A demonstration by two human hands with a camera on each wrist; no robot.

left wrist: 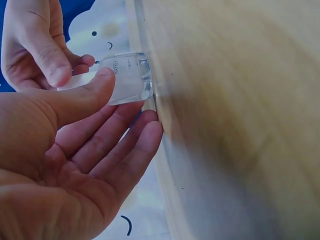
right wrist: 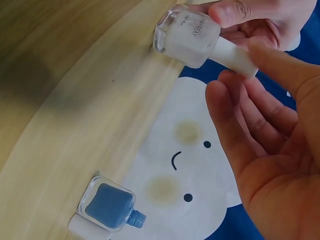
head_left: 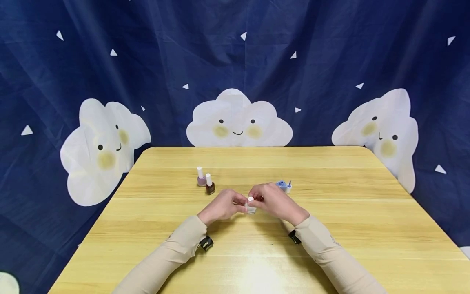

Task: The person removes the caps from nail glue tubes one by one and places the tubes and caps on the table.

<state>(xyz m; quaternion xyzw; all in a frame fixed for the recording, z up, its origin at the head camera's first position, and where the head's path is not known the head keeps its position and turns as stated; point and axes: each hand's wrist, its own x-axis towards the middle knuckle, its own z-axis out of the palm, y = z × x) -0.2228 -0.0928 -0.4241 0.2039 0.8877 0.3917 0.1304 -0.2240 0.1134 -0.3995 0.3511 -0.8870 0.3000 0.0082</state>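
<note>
Fingers (left wrist: 90, 101) of the left hand (head_left: 227, 204) pinch a clear bottle (right wrist: 192, 39), the right hand (head_left: 275, 199) its white cap (right wrist: 233, 57); a jerky twist could topple the open blue bottle (right wrist: 110, 205).

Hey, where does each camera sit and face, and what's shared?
Head: worn on the head, looking forward and down at the table; left hand, right hand and both sleeves show.
Left wrist: worn there, facing the clear bottle; left hand near, right beyond.
Right wrist: worn there, facing the same bottle and the open blue bottle; right hand near, left beyond.
The wrist views share the clear bottle and both hands.
</note>
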